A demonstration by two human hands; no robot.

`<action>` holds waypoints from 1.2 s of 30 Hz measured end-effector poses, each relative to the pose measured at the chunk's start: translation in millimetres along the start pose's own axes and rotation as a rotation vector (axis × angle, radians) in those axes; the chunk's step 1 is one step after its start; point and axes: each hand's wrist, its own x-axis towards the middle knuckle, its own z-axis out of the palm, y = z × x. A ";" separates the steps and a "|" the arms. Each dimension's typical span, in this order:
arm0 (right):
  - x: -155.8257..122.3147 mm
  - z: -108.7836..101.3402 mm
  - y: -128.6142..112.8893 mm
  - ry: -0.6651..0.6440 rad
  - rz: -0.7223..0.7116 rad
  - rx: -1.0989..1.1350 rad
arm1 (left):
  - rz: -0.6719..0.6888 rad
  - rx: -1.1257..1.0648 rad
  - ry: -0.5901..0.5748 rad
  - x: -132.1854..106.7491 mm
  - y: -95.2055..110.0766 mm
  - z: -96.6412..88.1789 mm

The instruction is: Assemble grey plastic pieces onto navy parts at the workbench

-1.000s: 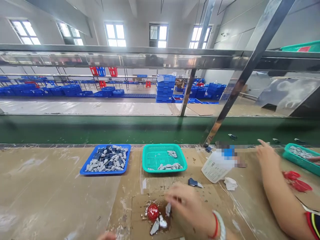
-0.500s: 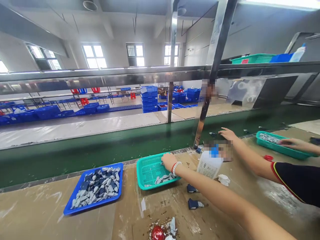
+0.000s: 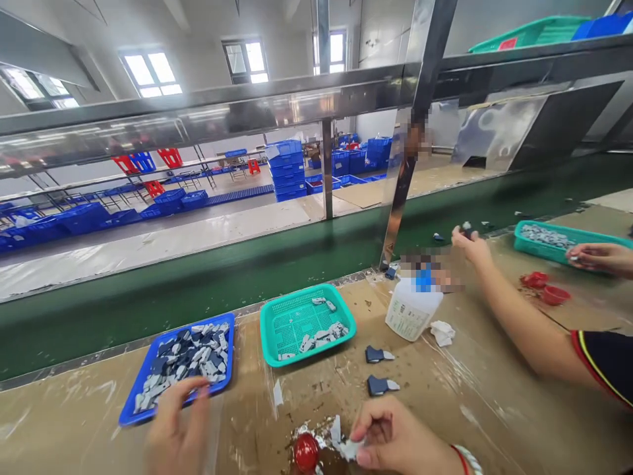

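Observation:
My right hand (image 3: 390, 439) is low in the view, thumb and fingers pinched on a small pale piece (image 3: 350, 450) whose kind I cannot make out. A shiny red round object (image 3: 306, 452) sits just left of it. My left hand (image 3: 180, 429), blurred, is held over the near edge of a blue tray (image 3: 127, 410), fingers curved and apart, with nothing visible in them. Many light grey and dark blue plastic parts (image 3: 192, 359) fill that tray. A green basket (image 3: 266, 336) holds several light grey parts (image 3: 324, 336). Two dark blue parts with pale tips (image 3: 380, 385) lie nearby.
A white bottle (image 3: 413, 313) and crumpled tissue (image 3: 442, 333) stand beyond my right hand. At right, a co-worker's hand (image 3: 472, 244) holds a dark part; another is at a green basket (image 3: 524, 245). A green belt (image 3: 247, 277) and metal post (image 3: 403, 185) lie ahead.
My right hand has left the green basket and come down beside the red object. My left hand has entered view at the blue tray. The camera has tilted down.

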 end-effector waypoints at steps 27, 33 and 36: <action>-34.3 30.6 23.6 0.320 -0.549 -0.768 | 0.147 -0.090 -0.878 16.5 192.9 197.4; -27.4 43.5 38.4 0.289 -0.631 -1.007 | -0.009 -0.567 -0.714 -13.7 124.1 64.1; -29.5 42.1 40.8 0.262 -0.611 -1.060 | -0.293 -0.942 -0.495 -63.8 77.4 12.4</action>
